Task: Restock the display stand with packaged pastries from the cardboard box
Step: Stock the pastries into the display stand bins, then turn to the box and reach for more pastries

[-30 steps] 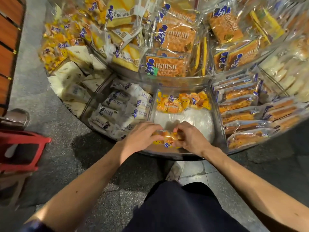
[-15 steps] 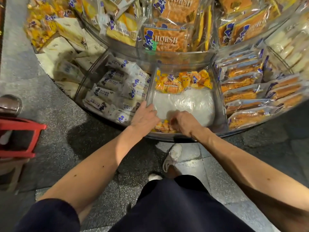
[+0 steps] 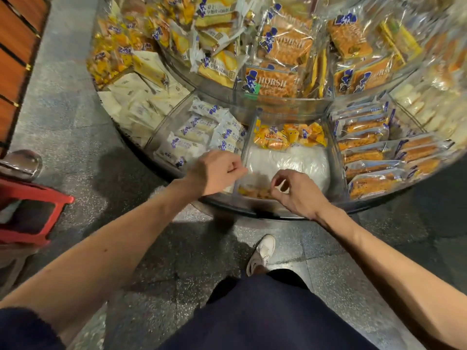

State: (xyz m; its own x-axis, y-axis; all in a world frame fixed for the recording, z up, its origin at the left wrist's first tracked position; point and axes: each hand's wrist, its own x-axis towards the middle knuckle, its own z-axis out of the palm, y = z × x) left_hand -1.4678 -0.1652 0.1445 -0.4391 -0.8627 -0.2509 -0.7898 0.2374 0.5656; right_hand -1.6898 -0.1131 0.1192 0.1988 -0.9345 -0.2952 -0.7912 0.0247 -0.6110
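The round clear display stand (image 3: 255, 212) fills the top of the head view. Its front middle compartment is lined with white plastic (image 3: 290, 164). Yellow-orange pastry packets (image 3: 288, 135) lie at the back of it, and one more packet (image 3: 254, 192) lies at the front wall. My left hand (image 3: 217, 171) hovers over the compartment's left divider with fingers curled in, holding nothing. My right hand (image 3: 297, 192) hangs just right of the front packet, its fingers loosely curved and apart from it. No cardboard box is in view.
White packets (image 3: 202, 133) fill the compartment to the left, long orange pastries (image 3: 371, 152) the one to the right. An upper tier holds HORSH packs (image 3: 274, 83). A red stool (image 3: 30, 213) stands on the grey floor at the left. My shoe (image 3: 261, 253) is below the stand.
Both hands held a packet at the front of the middle compartment, pressed it down, and have now let go and lifted off. The packet stays at the front wall.
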